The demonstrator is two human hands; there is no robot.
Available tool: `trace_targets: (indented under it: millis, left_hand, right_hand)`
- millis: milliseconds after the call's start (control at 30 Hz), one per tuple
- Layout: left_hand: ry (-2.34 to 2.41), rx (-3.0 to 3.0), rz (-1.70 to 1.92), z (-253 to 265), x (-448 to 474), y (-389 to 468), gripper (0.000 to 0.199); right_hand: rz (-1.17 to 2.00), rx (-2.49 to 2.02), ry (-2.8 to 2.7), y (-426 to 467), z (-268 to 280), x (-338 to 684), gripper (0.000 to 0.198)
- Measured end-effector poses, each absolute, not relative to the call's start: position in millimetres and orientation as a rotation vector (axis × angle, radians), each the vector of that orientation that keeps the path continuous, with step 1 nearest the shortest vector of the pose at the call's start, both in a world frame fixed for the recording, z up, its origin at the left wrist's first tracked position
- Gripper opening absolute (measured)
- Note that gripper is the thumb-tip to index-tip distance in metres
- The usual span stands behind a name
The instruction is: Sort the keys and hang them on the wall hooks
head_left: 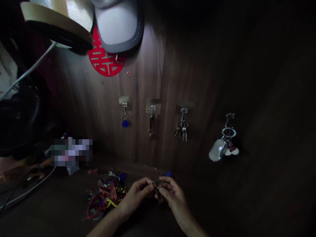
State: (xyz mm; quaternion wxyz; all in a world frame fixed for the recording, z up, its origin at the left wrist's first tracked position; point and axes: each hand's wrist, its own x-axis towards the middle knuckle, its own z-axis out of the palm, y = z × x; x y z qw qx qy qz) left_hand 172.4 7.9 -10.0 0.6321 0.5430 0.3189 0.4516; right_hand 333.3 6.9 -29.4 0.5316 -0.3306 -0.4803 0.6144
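My left hand [140, 192] and my right hand [171, 192] meet low in the middle of the view, each with fingers pinched. Between them is a small dark bunch of keys [158, 197], partly hidden by the fingers. Just behind my right hand shows a blue key fob [168, 173]; whether it is joined to the bunch I cannot tell. Beside my left hand lies a tangled pile of keys and coloured cords [108, 197], with red, yellow and blue pieces.
On the wood panel hang a hook with a blue fob [125, 123], a hook with a dark strap [151, 123], a hook with keys [182, 130] and a hook with pale keychains [218, 149]. Above are a cap [117, 26], a red paper-cut [106, 65] and a lamp base [56, 28].
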Motion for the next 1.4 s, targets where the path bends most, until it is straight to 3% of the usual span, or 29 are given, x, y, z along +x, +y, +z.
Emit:
trace_targets:
  millis: [167,467,767,1067,1200,1400]
  left_hand:
    - [0.733,1.185,1.072,3.5,162.7,5.9,0.025]
    - [1.052,1.185,1.505,30.0,124.7,26.0,0.026]
    - [0.888,1.095,1.719,88.8,100.4,46.9,0.034]
    - [0.604,0.929,1.964,161.0,95.9,83.6,0.017]
    - [0.650,0.891,1.947,162.7,94.8,97.8,0.007]
    - [0.714,0.861,1.873,141.1,96.6,108.0,0.009]
  right_hand:
    - [1.393,-0.851,-1.191,10.1,-33.0,336.2,0.037]
    - [1.307,-0.907,-1.250,17.9,-34.8,338.9,0.043]
    - [1.334,-0.920,-1.295,24.8,-50.4,340.8,0.051]
    - [1.315,-0.889,-1.269,23.6,-47.7,337.5,0.049]
    - [1.345,-0.877,-1.261,23.9,-46.6,338.6,0.049]
    - [1.314,-0.888,-1.258,24.6,-49.8,338.4,0.050]
